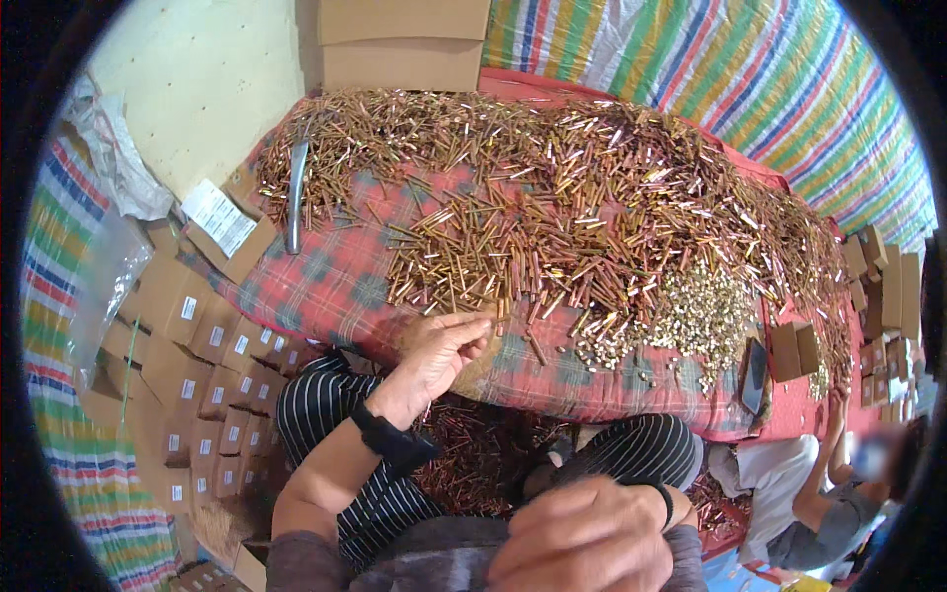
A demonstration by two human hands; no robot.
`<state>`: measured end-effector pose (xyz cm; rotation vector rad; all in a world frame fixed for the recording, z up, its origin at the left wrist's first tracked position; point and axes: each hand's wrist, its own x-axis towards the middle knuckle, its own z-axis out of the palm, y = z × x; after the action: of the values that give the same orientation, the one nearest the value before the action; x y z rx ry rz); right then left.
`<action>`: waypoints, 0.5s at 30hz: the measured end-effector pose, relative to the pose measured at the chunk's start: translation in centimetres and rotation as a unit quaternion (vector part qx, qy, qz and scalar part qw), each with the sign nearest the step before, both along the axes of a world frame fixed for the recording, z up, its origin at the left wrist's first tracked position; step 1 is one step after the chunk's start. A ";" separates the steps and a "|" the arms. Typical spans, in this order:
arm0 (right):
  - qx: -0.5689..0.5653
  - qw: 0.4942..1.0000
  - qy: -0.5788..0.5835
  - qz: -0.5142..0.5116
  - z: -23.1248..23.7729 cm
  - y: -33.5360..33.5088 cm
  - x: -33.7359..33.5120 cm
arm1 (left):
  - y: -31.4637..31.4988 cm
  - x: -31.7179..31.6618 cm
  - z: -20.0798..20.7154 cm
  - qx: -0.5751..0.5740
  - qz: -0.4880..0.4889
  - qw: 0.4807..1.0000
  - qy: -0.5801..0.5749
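Observation:
My left hand (444,350) reaches over the near edge of a red plaid mat (375,237), thumb and forefinger closed in a pinch on a slim copper-coloured tube (501,312). A wide pile of similar copper-coloured tubes (612,187) spreads over the mat in front of it. Small, shiny, pale-gold caps (700,316) lie heaped to the right of that hand. My right hand (592,538) is close to my body above my lap, smeared by motion. Its fingers look bent, but whether they hold anything does not show.
A flat metal strip (296,197) lies on the mat's left. Small labelled cardboard boxes (202,395) are stacked at left. A dark flat object (754,377) and a small open box (794,352) lie at right. Another person (824,513) sits at far right. More tubes (473,454) fill the space between my legs.

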<state>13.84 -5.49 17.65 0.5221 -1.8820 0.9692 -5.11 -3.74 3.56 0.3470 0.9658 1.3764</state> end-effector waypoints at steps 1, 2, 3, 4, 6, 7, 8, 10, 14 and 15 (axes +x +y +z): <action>0.069 0.992 -0.054 -0.086 -1.3 1.4 0.7 | 0.2 0.4 0.0 -0.007 -0.009 1.000 -0.007; 0.135 0.971 -0.104 -0.166 -2.2 2.6 1.2 | 0.1 0.6 -0.1 -0.016 -0.014 1.000 -0.013; 0.200 0.937 -0.152 -0.244 -2.7 3.3 1.4 | 0.3 0.5 -0.8 -0.006 -0.009 1.000 -0.020; 0.059 0.934 -0.212 -0.281 -2.2 5.0 -0.4 | -0.2 0.1 -0.9 0.007 -0.005 1.000 -0.009; -0.110 0.862 -0.299 -0.394 -7.6 8.2 -1.4 | -0.2 0.3 -0.8 -0.049 0.033 0.998 -0.001; -0.077 0.828 -0.368 -0.416 -9.6 9.7 -0.5 | -0.2 0.1 -1.1 -0.029 0.021 0.999 -0.003; -0.026 0.761 -0.444 -0.472 -12.7 10.8 0.3 | -0.2 0.0 -1.2 -0.029 0.018 0.999 -0.001; -0.004 0.727 -0.465 -0.505 -15.2 11.0 0.8 | -0.2 -0.4 -1.3 -0.026 0.013 1.000 0.007; 0.011 0.694 -0.537 -0.479 -15.8 10.8 0.6 | -0.1 -0.2 -1.1 -0.033 -0.009 0.999 0.032; -0.001 0.691 -0.545 -0.475 -15.7 10.7 0.5 | -0.2 0.1 -0.9 -0.032 -0.009 0.999 0.033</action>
<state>14.37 5.24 1.91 -1.2860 -2.6208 0.5031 -5.04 -3.91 2.62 0.3537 1.0569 1.3207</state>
